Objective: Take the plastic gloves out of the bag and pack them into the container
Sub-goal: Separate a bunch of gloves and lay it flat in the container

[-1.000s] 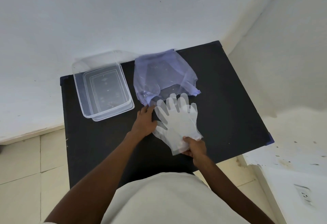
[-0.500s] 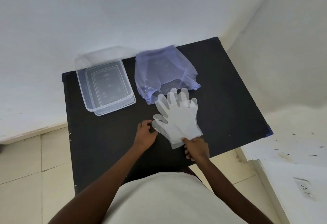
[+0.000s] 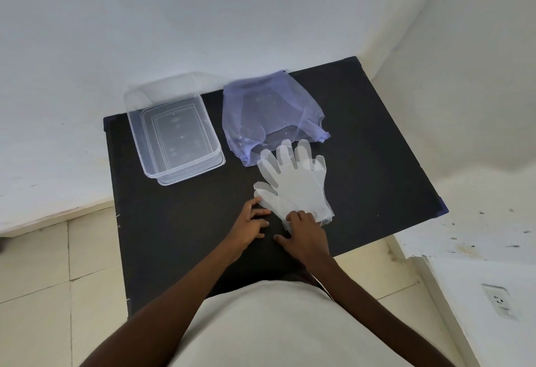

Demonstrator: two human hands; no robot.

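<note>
A stack of translucent white plastic gloves [image 3: 295, 184] lies flat on the black table [image 3: 377, 149], fingers pointing away from me. Just beyond them the bluish plastic bag [image 3: 269, 111] lies crumpled with its mouth toward the gloves. The clear rectangular container [image 3: 174, 137] stands open at the back left, nothing inside. My left hand [image 3: 251, 223] touches the gloves' thumb edge with its fingertips. My right hand [image 3: 304, 233] rests palm down on the cuff end, fingers spread, covering part of it.
The container's clear lid [image 3: 165, 91] leans behind it against the white wall. The table's near right corner [image 3: 441, 210] juts toward a white ledge with a wall socket [image 3: 499, 303]. Tiled floor lies to the left.
My left hand slid back from beside the bag to the gloves' thumb edge. My right hand let go of its pinch on the cuff and now lies flat on it.
</note>
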